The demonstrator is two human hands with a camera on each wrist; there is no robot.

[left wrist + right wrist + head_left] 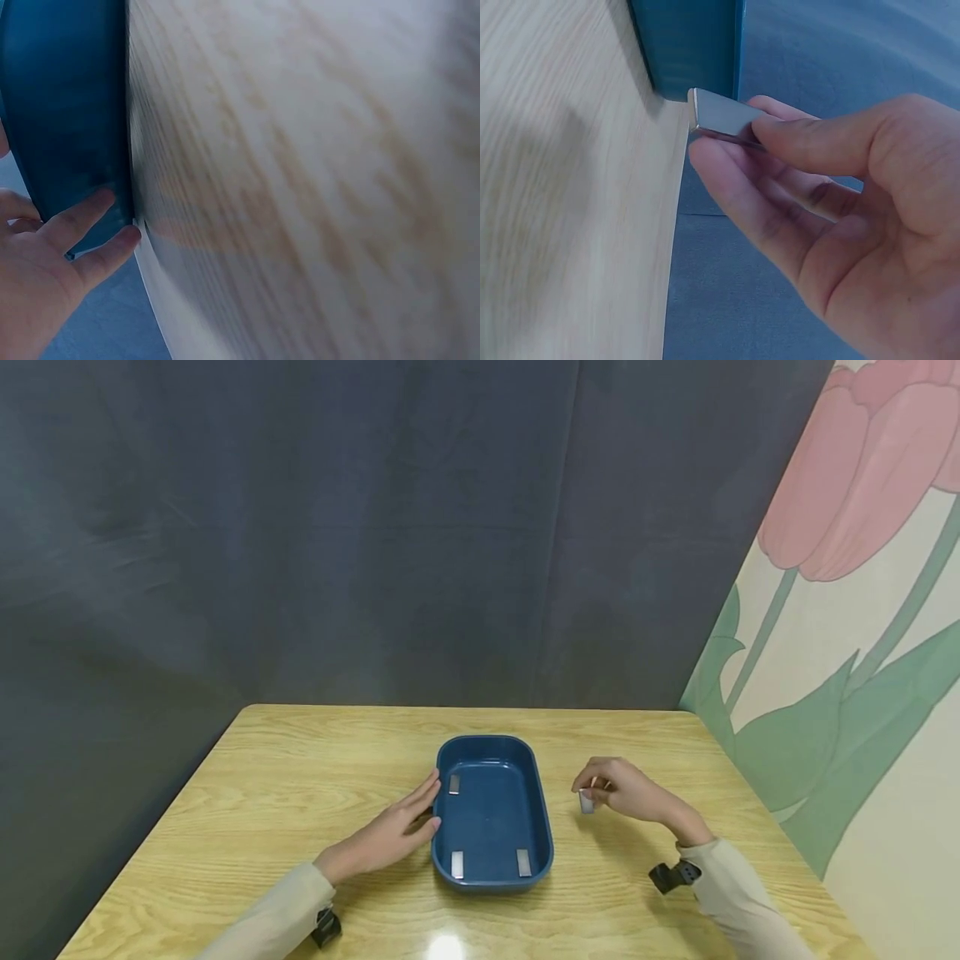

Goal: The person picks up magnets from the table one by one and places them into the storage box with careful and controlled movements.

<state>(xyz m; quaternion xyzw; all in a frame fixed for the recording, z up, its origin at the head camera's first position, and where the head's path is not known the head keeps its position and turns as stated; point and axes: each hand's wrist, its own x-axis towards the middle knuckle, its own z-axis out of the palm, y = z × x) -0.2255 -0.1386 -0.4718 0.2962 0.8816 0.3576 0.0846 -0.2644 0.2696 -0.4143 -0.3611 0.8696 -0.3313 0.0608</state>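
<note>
A deep blue rectangular tray (pixel 491 827) with rounded corners stands on the wooden table. Flat silvery metal blocks lie on its floor: one by the left wall (pixel 454 784), one at the near left (pixel 457 865) and one at the near right (pixel 523 862). My left hand (pixel 386 835) touches the tray's left side with fingers extended; the left wrist view shows fingertips against the outer wall (pixel 67 97). To the right of the tray, my right hand (pixel 626 789) pinches another small metal block (pixel 724 116) between thumb and fingers, above the table.
The light wooden table (pixel 300 760) reaches back to a dark curtain (pixel 412 543). On the right rises a wall (pixel 892 777) painted with a pink tulip. A black wrist camera (pixel 675 876) sits on the right sleeve, another (pixel 326 927) on the left.
</note>
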